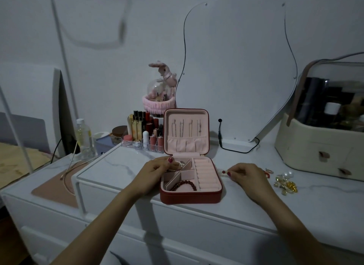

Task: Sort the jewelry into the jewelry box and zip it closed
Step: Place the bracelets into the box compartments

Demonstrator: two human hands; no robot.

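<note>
A red jewelry box (190, 193) stands open near the front edge of a white marble-patterned dresser top (275, 201), its lid upright with chains hung inside. A dark beaded bracelet (184, 186) lies in the front-left compartment. The left hand (155, 169) reaches into the back-left compartment, fingers curled on a silvery piece (180, 163) (too small to identify). The right hand (246, 173), just beside the box's right side, pinches a small pale beaded piece (223, 171). More jewelry (284, 182), pearls and gold pieces, lies scattered toward the right edge. A lipstick organizer (145, 138) sits behind the box.
</note>
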